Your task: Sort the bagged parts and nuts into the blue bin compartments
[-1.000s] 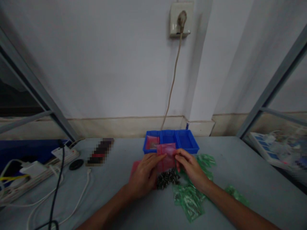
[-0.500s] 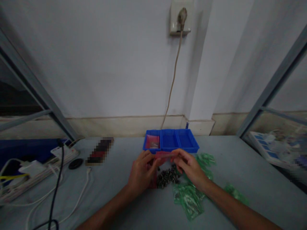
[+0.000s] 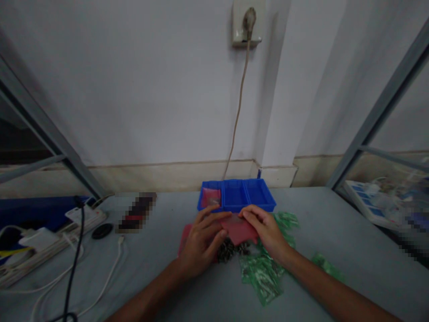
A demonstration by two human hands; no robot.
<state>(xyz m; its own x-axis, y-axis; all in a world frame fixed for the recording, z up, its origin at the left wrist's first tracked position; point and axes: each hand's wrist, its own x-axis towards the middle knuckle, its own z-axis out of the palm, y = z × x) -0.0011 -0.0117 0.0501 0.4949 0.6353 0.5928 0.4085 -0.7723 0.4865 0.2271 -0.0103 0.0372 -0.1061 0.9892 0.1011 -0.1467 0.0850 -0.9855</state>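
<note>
At lower centre: my left hand (image 3: 200,243) and right hand (image 3: 267,229) pinch opposite sides of a flat pink plastic bag (image 3: 239,230) | small dark metallic pieces (image 3: 225,252) just below | rectangular blue plastic tray (image 3: 235,195) above.

Can't identify metal bits (image 3: 225,253): too small, part-covered by pink bag (image 3: 239,231). Can't make out pixelated slab (image 3: 136,213). Can't see top of outlet (image 3: 239,24): cropped. Can't sort blurred clutter (image 3: 398,197), far right.
</note>
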